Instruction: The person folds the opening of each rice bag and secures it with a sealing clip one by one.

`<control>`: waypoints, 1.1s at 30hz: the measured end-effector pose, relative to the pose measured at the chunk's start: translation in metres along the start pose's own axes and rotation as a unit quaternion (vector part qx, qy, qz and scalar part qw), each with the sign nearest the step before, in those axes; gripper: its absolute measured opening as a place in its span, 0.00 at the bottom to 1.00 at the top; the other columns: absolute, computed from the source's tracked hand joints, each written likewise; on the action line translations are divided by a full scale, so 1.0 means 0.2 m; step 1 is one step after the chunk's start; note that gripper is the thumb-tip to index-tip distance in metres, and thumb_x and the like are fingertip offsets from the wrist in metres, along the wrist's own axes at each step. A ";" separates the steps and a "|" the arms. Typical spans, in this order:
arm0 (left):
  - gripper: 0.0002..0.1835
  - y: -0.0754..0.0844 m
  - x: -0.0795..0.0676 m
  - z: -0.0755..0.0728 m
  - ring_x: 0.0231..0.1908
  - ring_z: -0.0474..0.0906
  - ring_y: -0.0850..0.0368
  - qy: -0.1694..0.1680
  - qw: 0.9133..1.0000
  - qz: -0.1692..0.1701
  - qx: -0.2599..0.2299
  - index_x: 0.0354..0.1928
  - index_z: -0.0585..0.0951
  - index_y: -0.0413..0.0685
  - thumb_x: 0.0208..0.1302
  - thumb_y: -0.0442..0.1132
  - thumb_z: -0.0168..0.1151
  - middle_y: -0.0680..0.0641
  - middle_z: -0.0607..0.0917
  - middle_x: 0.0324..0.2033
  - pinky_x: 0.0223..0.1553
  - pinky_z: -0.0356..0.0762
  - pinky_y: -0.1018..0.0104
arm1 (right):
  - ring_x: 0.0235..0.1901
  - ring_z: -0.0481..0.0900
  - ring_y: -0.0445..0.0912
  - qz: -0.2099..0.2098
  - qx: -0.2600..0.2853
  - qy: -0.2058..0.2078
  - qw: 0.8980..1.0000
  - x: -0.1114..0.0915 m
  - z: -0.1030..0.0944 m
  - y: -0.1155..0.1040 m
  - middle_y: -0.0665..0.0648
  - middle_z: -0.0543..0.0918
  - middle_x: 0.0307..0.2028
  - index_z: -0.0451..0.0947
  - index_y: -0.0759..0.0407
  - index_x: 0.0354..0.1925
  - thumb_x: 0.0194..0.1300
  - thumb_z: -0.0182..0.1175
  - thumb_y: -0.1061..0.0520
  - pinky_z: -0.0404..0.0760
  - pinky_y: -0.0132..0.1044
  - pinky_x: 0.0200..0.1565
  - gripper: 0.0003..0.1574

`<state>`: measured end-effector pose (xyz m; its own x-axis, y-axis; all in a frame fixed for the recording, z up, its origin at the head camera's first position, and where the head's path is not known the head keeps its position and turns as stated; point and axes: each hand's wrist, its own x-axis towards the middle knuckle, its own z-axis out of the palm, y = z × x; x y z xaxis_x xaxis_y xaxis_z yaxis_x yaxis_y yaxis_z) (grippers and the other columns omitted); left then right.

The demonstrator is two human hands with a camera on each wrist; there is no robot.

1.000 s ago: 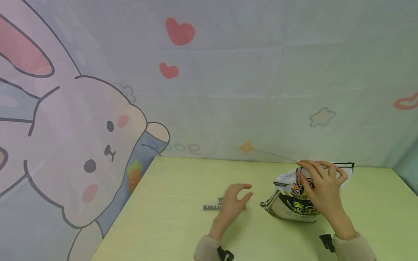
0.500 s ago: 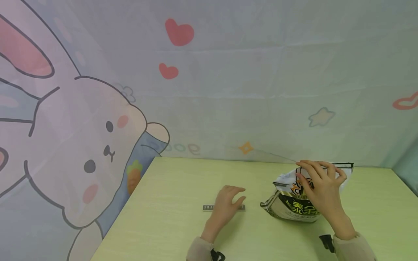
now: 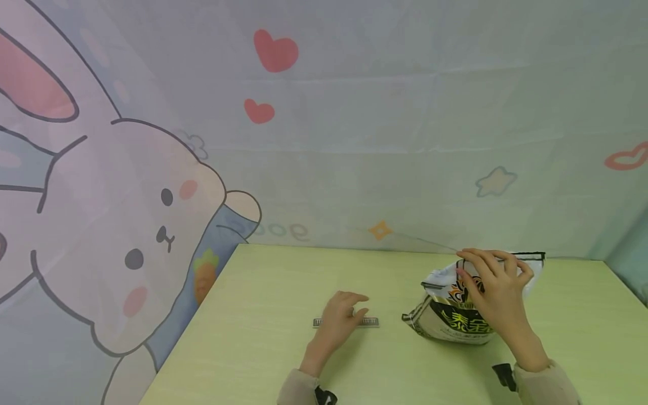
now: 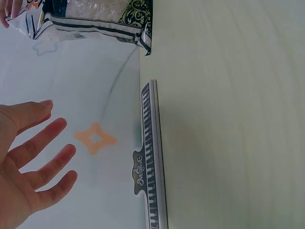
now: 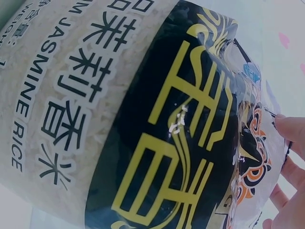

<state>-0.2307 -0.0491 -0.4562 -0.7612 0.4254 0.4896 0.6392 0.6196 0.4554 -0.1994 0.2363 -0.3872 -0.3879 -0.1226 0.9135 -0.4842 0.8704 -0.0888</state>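
Observation:
A bag of jasmine rice (image 3: 455, 326), white with a black band and yellow characters, stands on the right of the table. My right hand (image 3: 502, 295) pinches its folded top between thumb and fingers; the right wrist view shows the printed front of the rice bag (image 5: 157, 114) close up. A long clip with a piano-key pattern and the word "Music" (image 4: 151, 162) lies on the table. Over it in the head view is my left hand (image 3: 338, 319), partly hiding it. The left wrist view shows that hand's fingers spread, with nothing in them and apart from the clip.
The pale yellow-green table (image 3: 243, 349) ends at the back against a hanging cloth (image 3: 354, 169) printed with a rabbit, hearts and stars. Left of the rice bag, table surface separates it from the clip.
My left hand has moved left and slightly toward me, now covering the middle of the clip in the head view. My right hand keeps its pinch on the rice bag's top.

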 end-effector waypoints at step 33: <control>0.14 -0.22 -0.01 -0.05 0.40 0.76 0.55 -0.045 0.981 0.068 0.178 0.40 0.81 0.50 0.53 0.47 0.63 0.52 0.84 0.39 0.39 0.72 0.59 | 0.41 0.65 0.61 -0.003 -0.009 -0.009 1.000 0.01 -0.01 -0.01 0.62 0.79 0.41 0.77 0.59 0.43 0.65 0.45 0.41 0.44 0.62 0.42 0.26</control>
<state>-0.2559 -0.0838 -0.4701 -0.6882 0.5661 0.4537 0.6689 0.7372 0.0949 -0.1973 0.2358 -0.3845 -0.3992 -0.1357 0.9068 -0.4729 0.8778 -0.0769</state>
